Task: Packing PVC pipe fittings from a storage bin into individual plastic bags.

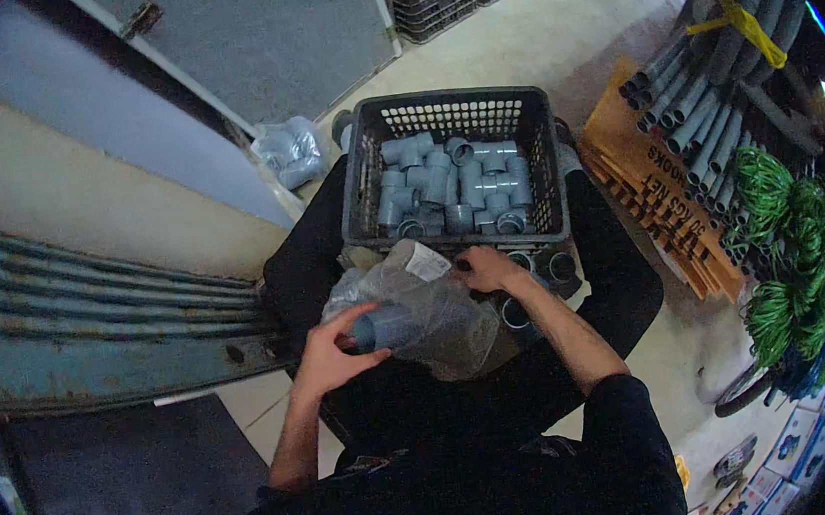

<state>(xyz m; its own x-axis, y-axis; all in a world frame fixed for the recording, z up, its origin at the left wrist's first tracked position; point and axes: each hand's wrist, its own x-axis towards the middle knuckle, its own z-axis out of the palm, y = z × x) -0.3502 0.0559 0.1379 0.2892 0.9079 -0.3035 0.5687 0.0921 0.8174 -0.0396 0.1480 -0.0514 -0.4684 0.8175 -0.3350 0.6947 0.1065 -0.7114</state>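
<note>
A clear plastic bag [458,328] with a white printed label [426,262] lies across my lap, and grey plastic pipe fittings show through its film. My left hand [329,360] curves around the end of one grey pipe fitting [386,326] at the bag's left side, thumb and forefinger on opposite sides of it. At the bag's upper right edge, beside the label, my right hand [490,268] has its fingers closed on the film; its fingertips are partly hidden. Just beyond stands a black plastic crate [458,243] holding several grey tee fittings [438,179].
More round grey fittings [561,267] sit right of my right hand. Another bag of fittings [290,152] lies left of the crate. Bundled grey pipes [700,122], flattened cardboard [669,219] and green cord coils [777,242] stand at right. A ribbed metal shutter [110,319] is at left.
</note>
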